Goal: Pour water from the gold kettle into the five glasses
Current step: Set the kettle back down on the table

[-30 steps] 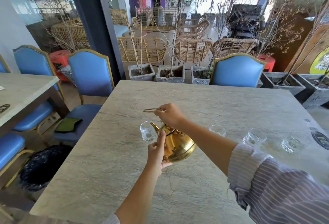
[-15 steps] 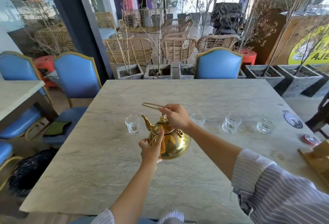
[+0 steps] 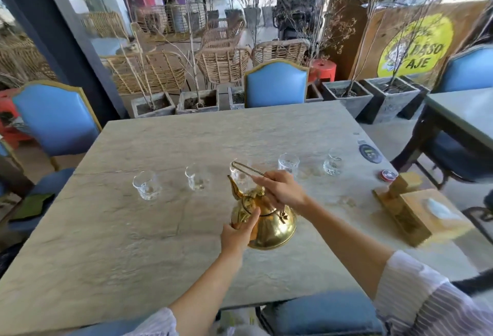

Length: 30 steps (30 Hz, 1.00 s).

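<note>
The gold kettle (image 3: 269,222) hangs above the grey stone table (image 3: 149,231), spout pointing up and away. My right hand (image 3: 281,188) grips its thin wire handle from above. My left hand (image 3: 238,233) presses against the kettle's left side and underside. Several small clear glasses stand in a row across the table: the leftmost glass (image 3: 147,185), a second glass (image 3: 197,177), a middle glass (image 3: 240,174) just behind the spout, a fourth glass (image 3: 288,165) and the rightmost glass (image 3: 332,162). The kettle partly hides the middle glass.
A wooden tissue box and stand (image 3: 416,213) sit at the table's right edge, with a red round tin (image 3: 388,175) and a dark coaster (image 3: 370,153) behind them. Blue chairs (image 3: 276,84) surround the table; another table (image 3: 461,111) stands to the right.
The kettle and both hands have shifted right along the row, from beside the leftmost glass to the middle glass. The view has swung right, bringing the tissue box in.
</note>
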Each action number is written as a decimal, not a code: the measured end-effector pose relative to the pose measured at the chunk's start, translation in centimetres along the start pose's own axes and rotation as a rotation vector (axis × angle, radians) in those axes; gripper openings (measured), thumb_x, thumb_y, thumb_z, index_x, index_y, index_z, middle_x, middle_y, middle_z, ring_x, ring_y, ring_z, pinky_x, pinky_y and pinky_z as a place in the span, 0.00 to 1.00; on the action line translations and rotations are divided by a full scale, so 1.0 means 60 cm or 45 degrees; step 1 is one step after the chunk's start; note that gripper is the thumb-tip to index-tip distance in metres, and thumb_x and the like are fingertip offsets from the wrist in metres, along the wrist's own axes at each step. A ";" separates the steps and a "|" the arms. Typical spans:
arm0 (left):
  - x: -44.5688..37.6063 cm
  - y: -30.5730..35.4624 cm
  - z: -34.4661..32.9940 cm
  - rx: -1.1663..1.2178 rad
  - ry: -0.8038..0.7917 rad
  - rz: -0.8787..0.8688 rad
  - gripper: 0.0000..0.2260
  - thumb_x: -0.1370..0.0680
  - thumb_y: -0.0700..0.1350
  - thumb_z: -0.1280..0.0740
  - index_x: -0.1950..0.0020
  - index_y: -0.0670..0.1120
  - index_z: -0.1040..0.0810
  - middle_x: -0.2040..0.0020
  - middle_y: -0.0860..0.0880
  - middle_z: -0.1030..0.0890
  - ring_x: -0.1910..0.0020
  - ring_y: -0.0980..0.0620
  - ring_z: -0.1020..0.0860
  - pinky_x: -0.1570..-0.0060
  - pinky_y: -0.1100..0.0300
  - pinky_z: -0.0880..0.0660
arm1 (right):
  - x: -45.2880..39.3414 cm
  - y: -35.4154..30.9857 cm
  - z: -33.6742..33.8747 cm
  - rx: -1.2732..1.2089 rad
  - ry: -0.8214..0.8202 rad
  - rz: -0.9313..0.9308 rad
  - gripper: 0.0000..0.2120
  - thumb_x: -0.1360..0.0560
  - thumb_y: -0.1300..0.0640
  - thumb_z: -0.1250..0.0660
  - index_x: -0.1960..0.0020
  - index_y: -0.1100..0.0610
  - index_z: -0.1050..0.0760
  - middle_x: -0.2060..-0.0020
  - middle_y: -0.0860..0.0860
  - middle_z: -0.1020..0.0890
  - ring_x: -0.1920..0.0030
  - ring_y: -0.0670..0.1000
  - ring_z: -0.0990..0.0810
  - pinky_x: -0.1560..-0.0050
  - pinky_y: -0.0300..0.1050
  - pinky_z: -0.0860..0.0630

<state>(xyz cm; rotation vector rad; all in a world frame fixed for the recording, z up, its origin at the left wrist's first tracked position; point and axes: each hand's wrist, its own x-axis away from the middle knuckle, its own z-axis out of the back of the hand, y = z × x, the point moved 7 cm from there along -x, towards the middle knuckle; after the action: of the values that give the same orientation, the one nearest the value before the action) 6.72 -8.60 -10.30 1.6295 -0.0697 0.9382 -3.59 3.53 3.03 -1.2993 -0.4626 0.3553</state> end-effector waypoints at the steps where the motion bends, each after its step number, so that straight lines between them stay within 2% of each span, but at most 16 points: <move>1: 0.004 -0.011 -0.026 0.026 -0.041 0.032 0.55 0.58 0.73 0.19 0.43 0.38 0.20 0.48 0.43 0.14 0.52 0.48 0.14 0.44 0.47 0.17 | 0.011 0.010 0.021 -0.006 0.023 -0.019 0.18 0.22 0.51 0.32 0.66 0.58 0.31 0.79 0.52 0.30 0.82 0.48 0.33 0.81 0.39 0.36; 3: 0.011 -0.035 -0.076 0.069 -0.109 0.095 0.56 0.59 0.71 0.18 0.41 0.39 0.20 0.47 0.43 0.14 0.49 0.47 0.14 0.41 0.47 0.18 | 0.031 0.032 0.063 -0.009 0.089 -0.053 0.16 0.22 0.51 0.32 0.64 0.59 0.30 0.77 0.51 0.31 0.81 0.47 0.33 0.81 0.39 0.36; 6: 0.018 -0.058 -0.144 0.115 -0.170 0.161 0.59 0.58 0.69 0.17 0.36 0.38 0.24 0.41 0.43 0.16 0.43 0.46 0.17 0.35 0.48 0.22 | 0.059 0.064 0.121 -0.043 0.165 -0.072 0.17 0.23 0.50 0.32 0.66 0.55 0.31 0.76 0.50 0.31 0.79 0.47 0.34 0.79 0.39 0.36; 8: 0.035 -0.062 -0.185 0.101 -0.225 0.211 0.58 0.57 0.66 0.15 0.35 0.38 0.25 0.42 0.43 0.17 0.41 0.46 0.19 0.34 0.50 0.24 | 0.075 0.083 0.160 -0.043 0.212 -0.078 0.18 0.23 0.48 0.31 0.67 0.53 0.32 0.76 0.50 0.31 0.79 0.47 0.34 0.78 0.40 0.37; 9: 0.049 -0.060 -0.204 0.096 -0.253 0.223 0.53 0.53 0.64 0.14 0.37 0.37 0.26 0.45 0.44 0.17 0.45 0.47 0.20 0.38 0.53 0.23 | 0.082 0.092 0.178 -0.036 0.226 -0.077 0.18 0.23 0.48 0.31 0.68 0.53 0.32 0.76 0.50 0.32 0.79 0.47 0.34 0.78 0.40 0.37; 10: 0.057 -0.059 -0.218 0.100 -0.268 0.230 0.47 0.50 0.61 0.15 0.40 0.38 0.27 0.50 0.45 0.19 0.50 0.49 0.21 0.46 0.55 0.23 | 0.088 0.099 0.194 -0.033 0.232 -0.075 0.19 0.23 0.48 0.31 0.68 0.54 0.32 0.77 0.49 0.32 0.80 0.47 0.35 0.78 0.40 0.37; 12: 0.062 -0.058 -0.245 0.066 -0.279 0.223 0.44 0.49 0.61 0.17 0.42 0.38 0.27 0.53 0.47 0.22 0.57 0.51 0.24 0.60 0.58 0.27 | 0.096 0.111 0.220 -0.027 0.225 -0.072 0.18 0.23 0.50 0.31 0.65 0.57 0.32 0.77 0.49 0.33 0.80 0.46 0.35 0.78 0.39 0.37; 13: 0.063 -0.060 -0.258 0.019 -0.297 0.215 0.46 0.48 0.62 0.18 0.40 0.37 0.26 0.51 0.46 0.21 0.56 0.51 0.23 0.58 0.58 0.25 | 0.099 0.115 0.232 -0.010 0.222 -0.070 0.17 0.23 0.50 0.31 0.64 0.59 0.32 0.76 0.49 0.33 0.79 0.45 0.35 0.77 0.38 0.37; 14: 0.066 -0.057 -0.270 -0.015 -0.318 0.201 0.47 0.47 0.63 0.18 0.38 0.35 0.27 0.48 0.45 0.21 0.51 0.48 0.22 0.51 0.55 0.22 | 0.103 0.119 0.243 0.009 0.218 -0.067 0.17 0.23 0.50 0.31 0.63 0.59 0.31 0.76 0.49 0.33 0.79 0.45 0.35 0.76 0.37 0.36; 16: 0.061 -0.061 -0.290 0.031 -0.314 0.242 0.54 0.51 0.61 0.15 0.33 0.38 0.30 0.38 0.41 0.24 0.37 0.41 0.24 0.36 0.45 0.24 | 0.108 0.125 0.262 0.023 0.189 -0.058 0.16 0.22 0.51 0.32 0.62 0.60 0.31 0.76 0.48 0.32 0.78 0.44 0.34 0.75 0.36 0.35; 18: 0.057 -0.063 -0.311 0.096 -0.322 0.288 0.60 0.54 0.57 0.14 0.27 0.41 0.33 0.31 0.39 0.27 0.30 0.36 0.27 0.36 0.38 0.24 | 0.112 0.133 0.276 0.030 0.149 -0.067 0.16 0.22 0.51 0.32 0.61 0.60 0.30 0.76 0.48 0.30 0.78 0.43 0.32 0.75 0.35 0.33; 21: 0.050 -0.062 -0.336 0.135 -0.340 0.299 0.59 0.50 0.53 0.14 0.24 0.43 0.36 0.27 0.38 0.30 0.30 0.34 0.28 0.37 0.34 0.24 | 0.114 0.143 0.298 0.062 0.143 -0.062 0.16 0.22 0.49 0.33 0.62 0.59 0.28 0.75 0.48 0.29 0.76 0.44 0.32 0.71 0.35 0.33; 26: 0.052 -0.059 -0.353 0.091 -0.273 0.220 0.47 0.35 0.48 0.16 0.24 0.40 0.37 0.26 0.38 0.30 0.27 0.35 0.30 0.32 0.35 0.28 | 0.116 0.153 0.319 0.040 0.157 -0.055 0.17 0.22 0.50 0.33 0.67 0.55 0.30 0.77 0.47 0.28 0.77 0.44 0.31 0.72 0.36 0.32; 30: 0.053 -0.060 -0.363 0.073 -0.267 0.157 0.55 0.46 0.56 0.17 0.25 0.40 0.37 0.27 0.39 0.29 0.28 0.36 0.29 0.32 0.35 0.28 | 0.111 0.162 0.331 0.043 0.190 -0.053 0.16 0.23 0.49 0.32 0.65 0.57 0.28 0.74 0.53 0.27 0.73 0.49 0.31 0.71 0.35 0.33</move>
<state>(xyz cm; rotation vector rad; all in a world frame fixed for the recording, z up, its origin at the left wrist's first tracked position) -0.79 12.35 -11.70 1.7886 -0.2924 0.8651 -8.05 25.75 -1.63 -1.2712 -0.3555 0.2282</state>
